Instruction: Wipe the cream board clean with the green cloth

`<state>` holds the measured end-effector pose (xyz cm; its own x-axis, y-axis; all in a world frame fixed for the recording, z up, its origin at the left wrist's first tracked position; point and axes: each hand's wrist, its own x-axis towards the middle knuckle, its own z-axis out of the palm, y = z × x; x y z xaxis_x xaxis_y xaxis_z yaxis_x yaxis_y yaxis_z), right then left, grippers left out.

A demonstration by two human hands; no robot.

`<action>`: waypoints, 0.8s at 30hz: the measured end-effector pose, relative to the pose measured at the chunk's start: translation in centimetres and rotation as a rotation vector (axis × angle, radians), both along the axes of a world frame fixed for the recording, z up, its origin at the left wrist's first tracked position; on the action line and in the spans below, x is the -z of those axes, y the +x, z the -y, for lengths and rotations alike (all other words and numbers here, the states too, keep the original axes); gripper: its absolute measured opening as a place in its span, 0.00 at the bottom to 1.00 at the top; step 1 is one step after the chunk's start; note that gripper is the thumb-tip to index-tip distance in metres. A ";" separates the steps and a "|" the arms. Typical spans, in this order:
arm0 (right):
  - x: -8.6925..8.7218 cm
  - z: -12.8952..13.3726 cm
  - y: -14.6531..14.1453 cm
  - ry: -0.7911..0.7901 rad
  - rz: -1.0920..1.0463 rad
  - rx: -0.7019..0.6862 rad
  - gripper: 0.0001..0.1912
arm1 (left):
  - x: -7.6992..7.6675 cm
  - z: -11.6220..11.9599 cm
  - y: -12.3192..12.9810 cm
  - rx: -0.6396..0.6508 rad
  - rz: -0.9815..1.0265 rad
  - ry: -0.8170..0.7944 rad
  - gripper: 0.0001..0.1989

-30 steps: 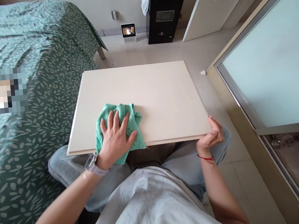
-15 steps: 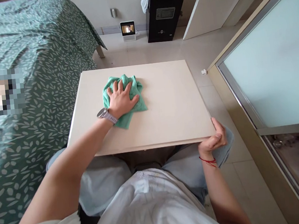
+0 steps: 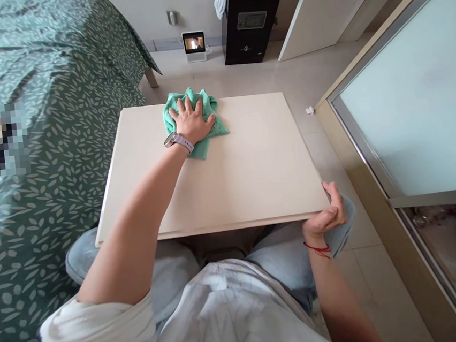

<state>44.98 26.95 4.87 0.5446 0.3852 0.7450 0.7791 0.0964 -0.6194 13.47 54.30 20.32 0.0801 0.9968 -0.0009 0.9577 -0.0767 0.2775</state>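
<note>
A green cloth [image 3: 212, 123] lies bunched at the far edge of a cream rectangular tabletop [image 3: 251, 163]. Spread flat on top of the cloth is my left hand [image 3: 191, 123], fingers apart, with a watch on the wrist. My right hand [image 3: 326, 212], with a red string bracelet, is wrapped round the near right corner of the tabletop; some of its fingers are hidden beneath or beside the edge.
A bed with a green leaf-patterned cover [image 3: 63, 101] stands at the left. Beyond the table are a small screen device [image 3: 194, 46] and a black cabinet [image 3: 250, 26]. A frosted sliding panel [image 3: 413, 88] is at the right.
My left hand and the green cloth have moved away from me and slightly right, up to the tabletop's far edge. My right hand keeps its place at the corner.
</note>
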 end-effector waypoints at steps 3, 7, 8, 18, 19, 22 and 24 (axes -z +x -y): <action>0.1 -0.1 0.0 -0.013 -0.001 0.011 0.42 | -0.1 3.5 0.1 0.051 -0.030 -0.008 0.50; 0.3 -0.3 0.1 -0.028 -0.015 0.022 0.44 | -0.3 10.4 0.1 0.143 -0.092 -0.040 0.48; 0.4 -0.4 0.1 -0.018 -0.013 0.019 0.43 | -0.3 12.4 0.0 0.165 -0.114 -0.057 0.47; 0.8 -0.5 0.0 0.089 0.007 -0.032 0.37 | 0.9 26.5 0.3 0.249 -0.194 -0.071 0.41; 0.8 -0.5 0.0 0.085 0.009 -0.026 0.37 | 0.8 26.4 0.6 0.240 -0.218 -0.094 0.41; 0.7 -0.5 0.0 0.081 0.013 -0.012 0.37 | 0.1 24.0 1.6 0.233 -0.254 -0.153 0.43; 0.6 -0.4 0.0 0.088 0.016 -0.009 0.37 | -0.2 21.1 2.3 0.229 -0.245 -0.145 0.42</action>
<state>44.95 27.38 4.30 0.5290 0.3232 0.7847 0.7877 0.1570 -0.5957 15.76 33.21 20.49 0.2815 0.9410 -0.1880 0.9595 -0.2739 0.0657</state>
